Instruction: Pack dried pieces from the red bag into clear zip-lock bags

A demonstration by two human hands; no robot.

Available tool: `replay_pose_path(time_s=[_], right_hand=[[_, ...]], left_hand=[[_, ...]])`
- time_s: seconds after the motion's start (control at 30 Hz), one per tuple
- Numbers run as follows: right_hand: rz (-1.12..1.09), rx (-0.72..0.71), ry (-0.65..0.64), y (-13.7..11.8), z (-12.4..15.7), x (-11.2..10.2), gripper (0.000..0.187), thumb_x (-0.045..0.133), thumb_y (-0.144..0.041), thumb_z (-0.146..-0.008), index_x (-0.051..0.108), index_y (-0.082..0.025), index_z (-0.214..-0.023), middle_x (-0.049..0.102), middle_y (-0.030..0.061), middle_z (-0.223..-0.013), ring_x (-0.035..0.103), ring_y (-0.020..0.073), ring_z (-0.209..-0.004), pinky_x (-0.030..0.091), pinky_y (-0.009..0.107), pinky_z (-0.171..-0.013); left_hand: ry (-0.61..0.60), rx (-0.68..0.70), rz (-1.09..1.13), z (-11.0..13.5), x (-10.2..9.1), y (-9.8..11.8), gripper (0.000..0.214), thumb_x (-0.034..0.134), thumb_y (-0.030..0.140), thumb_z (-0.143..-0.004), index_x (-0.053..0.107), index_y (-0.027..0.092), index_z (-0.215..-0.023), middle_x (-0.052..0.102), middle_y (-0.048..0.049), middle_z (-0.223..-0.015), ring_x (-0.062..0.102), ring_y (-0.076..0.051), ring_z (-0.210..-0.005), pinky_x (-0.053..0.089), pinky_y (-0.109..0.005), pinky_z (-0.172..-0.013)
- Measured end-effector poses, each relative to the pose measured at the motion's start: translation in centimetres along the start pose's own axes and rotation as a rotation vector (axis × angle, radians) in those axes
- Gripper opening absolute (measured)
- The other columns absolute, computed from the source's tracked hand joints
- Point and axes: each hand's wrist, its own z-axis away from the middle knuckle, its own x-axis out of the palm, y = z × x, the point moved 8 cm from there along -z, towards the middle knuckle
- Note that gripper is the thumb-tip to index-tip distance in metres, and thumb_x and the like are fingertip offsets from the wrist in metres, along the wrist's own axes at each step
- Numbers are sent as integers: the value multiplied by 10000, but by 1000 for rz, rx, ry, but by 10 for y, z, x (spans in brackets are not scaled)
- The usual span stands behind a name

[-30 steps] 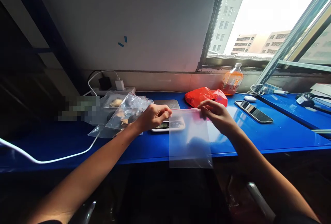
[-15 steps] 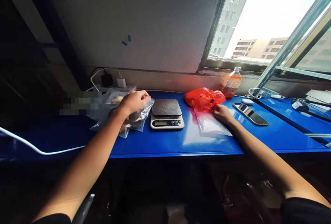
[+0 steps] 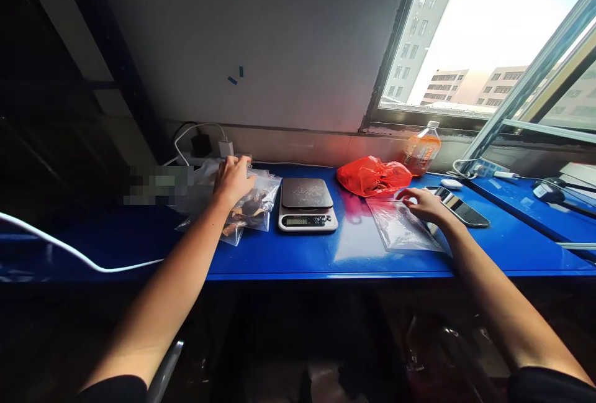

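Observation:
My left hand (image 3: 235, 179) is over a pile of clear plastic bags (image 3: 261, 207) on the left of the blue table. Its fingers are apart and slightly bent, and nothing shows between them. Brown pieces lie inside some of those bags. To the right of the pile stands a kitchen scale (image 3: 308, 195), its dark plate bare. My right hand (image 3: 424, 205) is at the upper edge of a flat clear plastic bag (image 3: 403, 229), fingers parted and curved, apparently touching it. Behind that bag lies a crumpled red plastic bag (image 3: 372, 176), with something dark showing in its opening.
A bottle of orange drink (image 3: 423, 149) stands at the back by the window. Right of my right hand lie a phone (image 3: 459, 207) and a small white case (image 3: 451, 184). A charger (image 3: 226, 147) with a white cable is behind the bag pile.
My right hand has drawn away from the red bag to the right, its fingers opening, and the flat clear bag has slid slightly right. My left hand has moved left, fingers spreading over the pile.

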Motion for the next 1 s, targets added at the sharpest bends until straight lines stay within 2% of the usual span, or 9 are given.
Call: replay_pose_path(time_s=[0.13, 0.2, 0.27, 0.43, 0.57, 0.63, 0.73, 0.83, 1.0], right_hand=[[125, 24, 267, -19, 7, -42, 232, 533, -332, -798, 701, -177, -840, 674, 157, -940, 569, 332, -981, 423, 496, -822], [32, -58, 401, -51, 6, -60, 234, 519, -345, -812, 679, -176, -831, 679, 140, -894, 596, 295, -926, 444, 454, -816], [-158, -184, 415, -94, -3, -64, 215, 527, -353, -818, 660, -184, -821, 687, 111, -849, 623, 242, -831, 476, 384, -756], [-642, -321, 229, -206, -33, -22, 207, 547, -385, -827, 621, -191, -822, 676, 57, -783, 616, 165, -692, 480, 292, -653], [-791, -349, 99, -259, -27, 19, 183, 543, -359, -830, 614, -191, -838, 631, 23, -720, 566, 138, -645, 446, 275, -635], [-870, -356, 1, -269, -14, 31, 208, 554, -375, -829, 615, -190, -900, 611, 5, -701, 555, 131, -642, 434, 268, -631], [-1050, -297, -225, -273, 6, 43, 300, 552, -445, -830, 613, -170, -933, 585, -8, -662, 529, 121, -605, 413, 256, -587], [-1157, -222, -437, -277, 20, 50, 311, 589, -447, -799, 635, -157, -901, 548, -27, -626, 476, 99, -555, 366, 232, -528], [-1260, -167, -586, -278, 23, 55, 256, 664, -339, -735, 656, -153, -911, 545, -40, -649, 448, 74, -549, 333, 210, -519]], left_hand=[[22, 23, 44, -5, -2, -2, 440, 551, 154, -810, 586, 199, -1246, 624, -128, -1203, 574, -294, -1152, 441, -381, -1011], [26, 15, 60, -5, 0, -3, 429, 605, 229, -799, 593, 174, -1225, 641, -153, -1180, 560, -339, -1162, 433, -436, -1015], [14, 8, 83, -4, 5, -5, 416, 669, 280, -755, 623, 163, -1152, 672, -163, -1111, 564, -375, -1140, 438, -475, -997], [23, 76, 219, -5, 5, -2, 269, 591, 161, -741, 647, 195, -1002, 706, -96, -1017, 626, -290, -1030, 482, -404, -934], [-1, 211, 401, 0, -12, 17, 354, 466, 164, -802, 603, 189, -1127, 695, -56, -971, 658, -184, -817, 533, -312, -779], [-52, 276, 557, 8, -20, 33, 380, 434, 187, -812, 587, 196, -1159, 674, -26, -902, 620, -137, -660, 525, -271, -653], [-161, 353, 826, 27, -23, 60, 322, 448, 192, -775, 638, 179, -1035, 614, 0, -765, 517, -103, -524, 451, -234, -516], [-231, 391, 854, 43, -16, 81, 262, 486, 203, -764, 655, 167, -962, 608, 5, -709, 483, -97, -499, 392, -219, -462], [-223, 419, 905, 54, -12, 94, 205, 542, 257, -811, 648, 156, -954, 642, -6, -719, 517, -96, -523, 400, -210, -479]])
